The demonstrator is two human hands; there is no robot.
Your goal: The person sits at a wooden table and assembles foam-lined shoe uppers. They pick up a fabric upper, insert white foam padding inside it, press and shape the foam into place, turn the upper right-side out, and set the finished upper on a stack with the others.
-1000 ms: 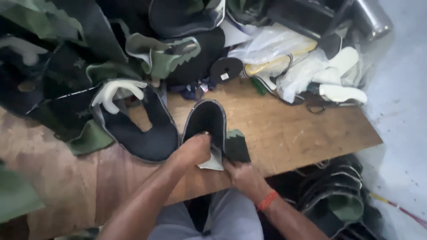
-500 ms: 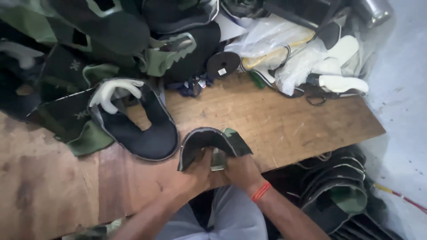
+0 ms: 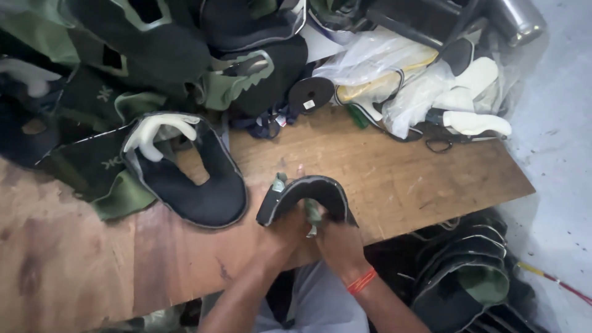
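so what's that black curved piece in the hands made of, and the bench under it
The black curved piece looks like soft, matte fabric or foam-backed textile: it bends into an arch between the left hand and right hand, and a pale stitched edge shows. Exact fibre unclear. The bench looks like bare, unvarnished wood: brown grain lines, scuffs and dark stains.

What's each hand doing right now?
Left hand: closed on the curved black shoe piece.
Right hand: closed on the same piece.

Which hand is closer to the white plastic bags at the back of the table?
The right hand. It sits below the plastic bags, slightly to their left, while the left hand is farther left. Both hold the curved black piece.
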